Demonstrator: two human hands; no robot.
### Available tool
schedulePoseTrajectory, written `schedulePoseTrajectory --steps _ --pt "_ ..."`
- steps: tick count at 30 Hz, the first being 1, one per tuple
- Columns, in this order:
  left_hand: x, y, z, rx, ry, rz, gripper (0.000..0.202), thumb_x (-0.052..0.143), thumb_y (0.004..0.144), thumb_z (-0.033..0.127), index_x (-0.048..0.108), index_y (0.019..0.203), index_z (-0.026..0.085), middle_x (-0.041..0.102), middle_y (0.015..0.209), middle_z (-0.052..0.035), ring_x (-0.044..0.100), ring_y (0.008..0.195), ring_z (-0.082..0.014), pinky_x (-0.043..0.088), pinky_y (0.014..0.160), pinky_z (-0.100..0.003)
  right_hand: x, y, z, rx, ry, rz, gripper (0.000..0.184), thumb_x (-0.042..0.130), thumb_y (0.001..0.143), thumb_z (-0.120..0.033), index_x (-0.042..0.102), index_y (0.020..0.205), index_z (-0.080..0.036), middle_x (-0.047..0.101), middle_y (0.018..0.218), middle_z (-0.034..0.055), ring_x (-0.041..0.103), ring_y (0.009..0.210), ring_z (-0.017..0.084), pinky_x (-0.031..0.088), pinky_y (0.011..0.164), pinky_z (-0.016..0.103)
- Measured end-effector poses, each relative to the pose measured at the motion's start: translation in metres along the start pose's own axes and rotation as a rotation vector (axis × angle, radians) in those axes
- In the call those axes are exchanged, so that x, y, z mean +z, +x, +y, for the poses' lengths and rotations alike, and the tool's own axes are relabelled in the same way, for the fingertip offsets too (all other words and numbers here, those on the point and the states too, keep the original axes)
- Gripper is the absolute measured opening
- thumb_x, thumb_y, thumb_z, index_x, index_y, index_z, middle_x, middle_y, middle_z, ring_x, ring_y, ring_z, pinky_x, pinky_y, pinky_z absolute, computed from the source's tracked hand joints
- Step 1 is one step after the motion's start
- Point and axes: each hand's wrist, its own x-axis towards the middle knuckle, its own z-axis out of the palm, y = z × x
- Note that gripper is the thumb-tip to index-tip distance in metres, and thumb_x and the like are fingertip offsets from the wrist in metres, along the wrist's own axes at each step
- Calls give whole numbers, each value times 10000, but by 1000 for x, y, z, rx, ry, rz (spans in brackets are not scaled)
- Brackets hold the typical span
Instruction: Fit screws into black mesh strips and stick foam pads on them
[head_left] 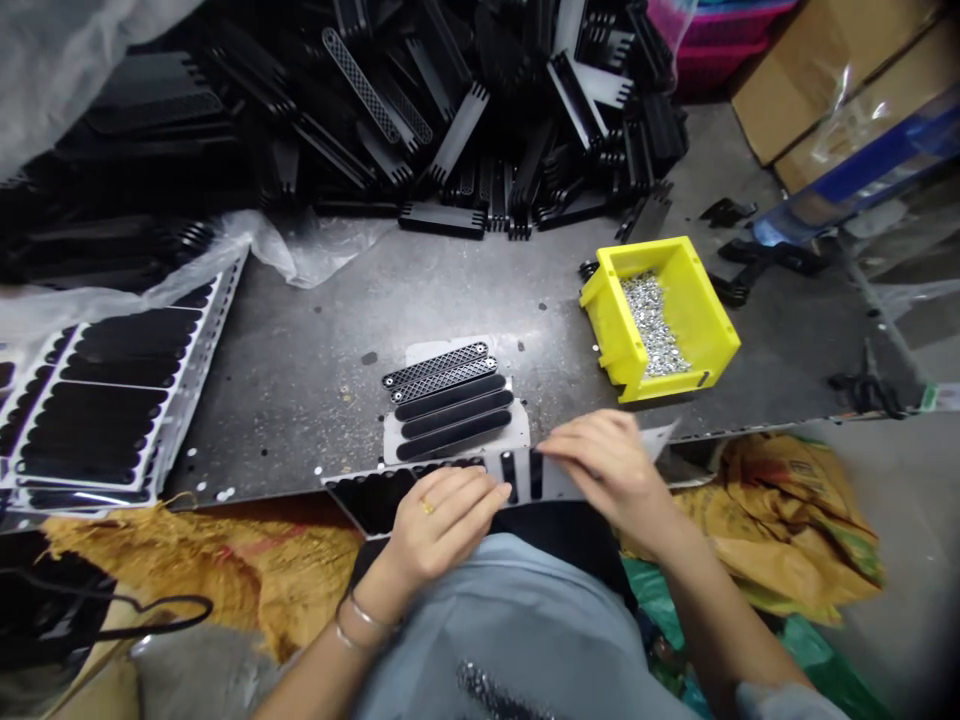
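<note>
My left hand [442, 520] and my right hand [611, 465] both grip a white backing sheet [517, 475] with black oval foam pads, held at the near edge of the grey table [315, 340]. The left fingers curl over the sheet's left part, with a ring on one finger. Pinching fingers of the right hand hold the sheet's upper edge on the right. Just beyond lies a small sheet [450, 405] carrying black pads and two mesh strips.
A yellow bin [664, 315] of small silver screws stands to the right. A large pile of black plastic parts [450, 110] fills the back. Stacked pad sheets [105, 400] lie at left. Cardboard boxes [840, 90] sit at the back right, yellow sacking [787, 510] below.
</note>
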Motion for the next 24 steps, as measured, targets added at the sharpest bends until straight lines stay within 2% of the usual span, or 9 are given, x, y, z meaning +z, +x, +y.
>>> schedulePoseTrajectory --steps 3,5,9,14,17,20,22,24 --pt "11 -30 -9 15 33 -39 360 597 999 72 642 1352 125 797 1148 -84 709 1218 -205 574 1049 -346 9 0 4 -10 -223 189 165 611 1016 -149 703 1118 -241 749 1097 52 654 1050 220 370 973 430" --pt "18 -45 -17 18 61 -55 416 575 1003 46 609 1407 137 791 1189 -78 689 1267 -200 563 1097 -344 22 4 0 -61 -284 234 156 659 996 -183 718 1129 -240 737 1063 66 647 1003 220 403 916 405" --pt "25 -59 -25 24 57 -61 389 611 994 68 623 1372 158 791 1185 -81 694 1268 -215 576 1113 -364 51 12 -16 -178 -164 108 291 598 1040 -279 661 1308 -186 711 965 90 635 853 208 496 750 346" --pt "32 -65 -26 -6 -14 60 267 681 950 70 675 1170 221 796 1031 -33 772 1107 -224 661 995 -386 69 23 -24 -118 -106 -2 303 568 1051 -337 659 1291 -176 680 976 102 640 829 213 541 715 346" --pt "35 -65 -25 3 -52 115 235 686 929 36 668 1105 190 781 992 -37 770 1100 -219 662 988 -378 65 22 -25 -111 -3 11 230 576 1040 -271 673 1234 -195 673 991 94 646 848 206 548 726 345" --pt "36 -63 -22 -25 -100 127 227 683 921 28 670 1091 177 772 996 -48 754 1128 -222 652 1000 -386 47 14 -26 -141 286 -62 109 620 1006 -201 704 1066 -233 659 991 63 668 913 201 567 794 361" --pt "36 -59 -17 -62 -143 123 245 708 909 43 679 1098 196 767 996 -38 757 1109 -219 643 1018 -413 28 11 -27 -13 569 -195 35 659 990 -223 684 975 -242 629 1051 52 691 1023 209 584 903 394" --pt "33 -54 -12 -86 -165 128 229 756 901 109 690 1091 219 757 977 -20 765 1062 -210 635 1032 -437 10 15 -27 173 881 -261 69 632 1014 -289 618 965 -242 580 1129 49 722 1045 214 602 943 432"
